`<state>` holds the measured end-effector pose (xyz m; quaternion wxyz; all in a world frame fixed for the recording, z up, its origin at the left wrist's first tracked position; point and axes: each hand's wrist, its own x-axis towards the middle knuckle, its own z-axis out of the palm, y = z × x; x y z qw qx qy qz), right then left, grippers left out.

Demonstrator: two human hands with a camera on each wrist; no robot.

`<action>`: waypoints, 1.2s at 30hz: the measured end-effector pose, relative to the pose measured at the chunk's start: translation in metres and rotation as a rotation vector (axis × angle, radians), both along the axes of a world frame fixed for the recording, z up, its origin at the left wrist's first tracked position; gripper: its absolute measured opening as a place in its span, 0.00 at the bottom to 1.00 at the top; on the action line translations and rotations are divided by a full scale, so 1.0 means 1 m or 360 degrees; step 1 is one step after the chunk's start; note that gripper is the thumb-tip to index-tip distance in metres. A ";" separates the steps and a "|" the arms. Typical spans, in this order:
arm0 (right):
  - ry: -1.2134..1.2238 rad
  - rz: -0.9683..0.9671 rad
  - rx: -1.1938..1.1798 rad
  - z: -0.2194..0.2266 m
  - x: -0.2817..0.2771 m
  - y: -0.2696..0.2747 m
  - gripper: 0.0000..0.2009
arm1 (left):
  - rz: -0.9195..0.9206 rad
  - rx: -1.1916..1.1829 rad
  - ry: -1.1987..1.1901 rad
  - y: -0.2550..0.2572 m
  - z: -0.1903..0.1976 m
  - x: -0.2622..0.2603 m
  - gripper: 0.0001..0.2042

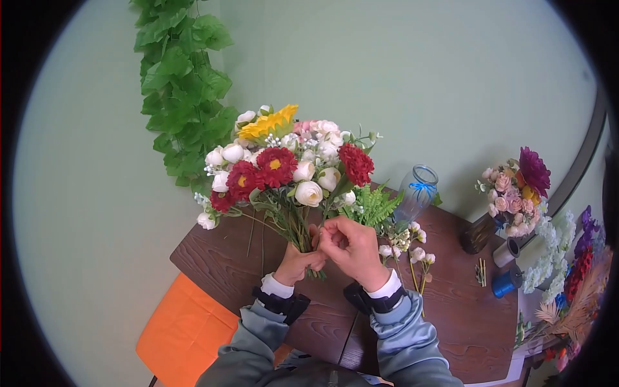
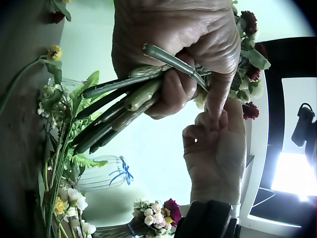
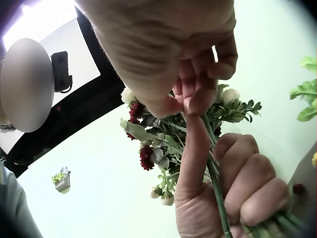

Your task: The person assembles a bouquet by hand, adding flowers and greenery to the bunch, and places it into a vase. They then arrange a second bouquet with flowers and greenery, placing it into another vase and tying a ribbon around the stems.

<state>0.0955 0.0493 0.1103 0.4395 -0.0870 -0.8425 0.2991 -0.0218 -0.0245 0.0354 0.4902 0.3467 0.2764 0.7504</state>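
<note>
I find the bunch of flowers (image 1: pixel 308 193) upright in the left hand (image 1: pixel 296 263), heads above the fist and cut ends (image 2: pixel 101 116) projecting below it. The fingers are curled round the stems (image 1: pixel 293 222); the left thumb (image 3: pixel 194 158) is extended, its tip meeting the fingertips of the right hand (image 1: pixel 356 251). On the right, thumb and fingers are bent in and drawn together. Whether anything is pinched between them I cannot tell.

One loose stem (image 2: pixel 171 60) crosses the others at an angle by the left hand. In my judgement it should be laid in line before the grip tightens. I would hold firmly where the stems narrow together, with no squeeze on the heads, and move the right fingertips lightly, close against the left thumb, so that the bundle does not twist or spread. The stem ends sit unevenly; I would judge levelness from below.

Beyond the right hand I record a fern (image 1: pixel 376 205) and a glass jar (image 1: pixel 412 200) with a blue ribbon (image 1: pixel 422 188); spools (image 1: pixel 506 282) lie farther to its right, on the table (image 1: pixel 322 332).
</note>
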 end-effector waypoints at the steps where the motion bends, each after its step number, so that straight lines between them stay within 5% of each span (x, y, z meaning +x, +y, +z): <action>1: 0.0001 0.0003 0.0001 -0.001 0.000 0.000 0.05 | 0.0019 -0.0026 0.0000 0.000 0.001 0.001 0.16; 17: 0.0035 -0.0036 0.0049 -0.009 0.001 -0.003 0.05 | 0.0049 -0.0100 0.0092 0.004 -0.014 0.001 0.04; 21: 0.0049 -0.0005 0.0087 -0.014 -0.003 -0.003 0.06 | 0.0240 -0.0156 0.0153 0.003 -0.006 0.005 0.04; 28: 0.0020 -0.0002 0.0131 -0.015 -0.009 -0.005 0.05 | 0.0059 -0.0287 0.0094 -0.001 -0.007 -0.001 0.07; 36: 0.0075 0.0064 -0.0145 -0.014 -0.015 -0.011 0.06 | 0.0288 -0.0323 0.0096 -0.001 -0.005 -0.003 0.06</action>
